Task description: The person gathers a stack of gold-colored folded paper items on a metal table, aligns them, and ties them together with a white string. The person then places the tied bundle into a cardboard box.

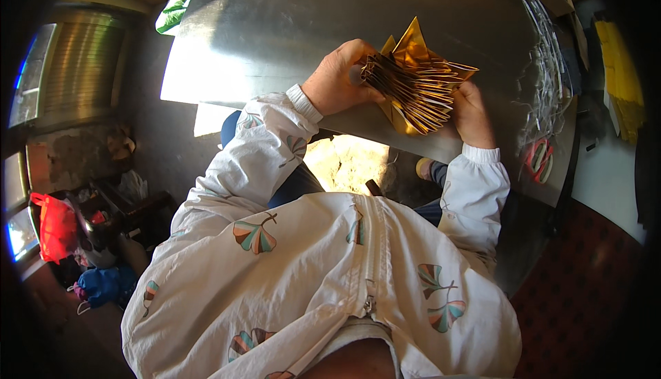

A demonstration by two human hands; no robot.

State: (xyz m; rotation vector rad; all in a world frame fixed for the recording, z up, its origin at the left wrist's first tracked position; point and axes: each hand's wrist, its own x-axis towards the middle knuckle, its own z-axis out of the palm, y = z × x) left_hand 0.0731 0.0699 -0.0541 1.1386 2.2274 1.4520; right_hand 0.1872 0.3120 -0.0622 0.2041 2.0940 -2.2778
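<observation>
Between my hands, over the near edge of the metal table (275, 48), is a bundle of shiny gold foil paper (420, 93) folded into many thin pleats. The pleats are gathered tight on the left and fan out to the right, and pointed gold flaps stick up at the far side. My left hand (344, 79) is closed round the gathered end, thumb on the near side. At the fanned right edge my right hand (474, 117) grips the pleats; its fingertips are partly hidden behind the paper, and it is slightly blurred.
On the table's right side lie a bunch of clear plastic strips (544, 62) and red-handled scissors (539, 159). Yellow sheets (620, 79) lie on a pale surface farther right. A red plastic bag (55, 227) and a blue bag (103, 285) are at the lower left.
</observation>
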